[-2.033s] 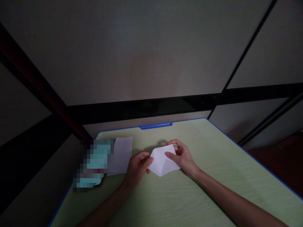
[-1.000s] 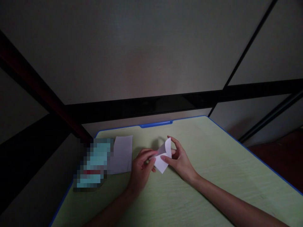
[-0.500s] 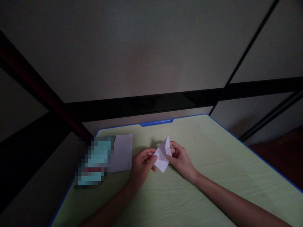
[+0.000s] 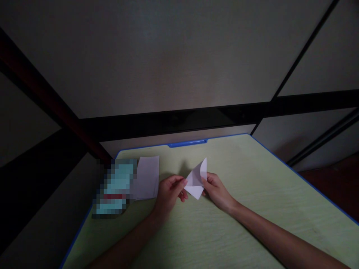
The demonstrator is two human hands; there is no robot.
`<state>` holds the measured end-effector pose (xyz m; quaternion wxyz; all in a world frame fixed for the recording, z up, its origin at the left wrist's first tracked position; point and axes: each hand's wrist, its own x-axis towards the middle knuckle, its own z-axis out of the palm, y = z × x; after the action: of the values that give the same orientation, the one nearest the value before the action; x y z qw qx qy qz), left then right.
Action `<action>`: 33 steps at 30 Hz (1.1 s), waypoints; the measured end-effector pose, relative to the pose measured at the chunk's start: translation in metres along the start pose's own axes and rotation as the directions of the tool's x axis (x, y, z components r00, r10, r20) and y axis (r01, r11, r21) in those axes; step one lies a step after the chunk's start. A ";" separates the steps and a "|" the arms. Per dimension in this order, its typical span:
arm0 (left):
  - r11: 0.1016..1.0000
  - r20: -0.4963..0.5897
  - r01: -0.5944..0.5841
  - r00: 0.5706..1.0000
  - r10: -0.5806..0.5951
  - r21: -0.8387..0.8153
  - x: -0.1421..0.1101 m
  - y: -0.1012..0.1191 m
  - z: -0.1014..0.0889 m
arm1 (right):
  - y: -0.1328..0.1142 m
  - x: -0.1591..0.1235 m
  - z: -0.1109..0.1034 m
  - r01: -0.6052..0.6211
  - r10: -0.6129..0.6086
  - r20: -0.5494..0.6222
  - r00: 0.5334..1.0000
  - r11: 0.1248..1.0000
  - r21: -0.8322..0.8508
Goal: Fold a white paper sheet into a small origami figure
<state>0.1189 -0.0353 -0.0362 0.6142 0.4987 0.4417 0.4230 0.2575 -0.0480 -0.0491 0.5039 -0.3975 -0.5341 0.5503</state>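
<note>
A small white sheet of folded paper (image 4: 195, 180) is held between both hands, a little above the tabletop. My left hand (image 4: 170, 190) pinches its left corner between thumb and fingers. On the opposite side, my right hand (image 4: 215, 188) grips the right edge, thumb in front and the other fingers mostly hidden behind. One pointed flap stands up at the top, and a lower corner points down toward me. Creases show across the paper's middle.
The pale wood-grain table (image 4: 252, 194) has a blue rim and a blue handle-like piece (image 4: 187, 143) at its far edge. Left of my hands lies a stack of white paper (image 4: 147, 177), beside a blurred-out teal item (image 4: 117, 186). A panelled wall (image 4: 174, 59) rises behind.
Both hands still hold the paper. It has turned slightly, its upper point shifting right and its lower corner moving up and right. My right fingers sit lower along its edge.
</note>
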 end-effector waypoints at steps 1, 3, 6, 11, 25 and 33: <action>1.000 0.030 0.015 0.999 -0.015 -0.010 0.000 0.000 -0.001 | 0.000 0.000 0.000 -0.012 0.012 -0.011 1.000 1.000 -0.005; 0.999 0.096 0.047 0.994 -0.045 -0.024 0.001 -0.001 -0.003 | 0.000 -0.001 0.000 -0.034 0.034 -0.044 0.998 0.999 -0.008; 0.996 0.173 0.083 0.982 -0.078 -0.025 0.002 -0.002 -0.005 | 0.001 -0.002 0.000 -0.036 0.033 -0.082 0.996 0.999 -0.039; 0.995 0.178 0.079 0.980 -0.088 0.056 0.002 0.000 -0.005 | -0.001 -0.002 0.003 -0.031 0.026 -0.062 0.998 0.996 -0.083; 0.983 0.073 -0.034 0.997 0.021 0.182 0.000 -0.001 -0.003 | -0.003 -0.004 0.002 -0.035 0.035 0.072 0.997 0.999 0.003; 0.982 0.046 -0.021 0.999 0.012 0.187 -0.002 -0.002 -0.002 | -0.002 -0.004 0.005 -0.012 0.017 0.122 0.992 0.999 -0.049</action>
<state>0.1164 -0.0368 -0.0378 0.5708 0.5670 0.4616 0.3736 0.2536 -0.0532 -0.0469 0.4563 -0.3789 -0.5743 0.5643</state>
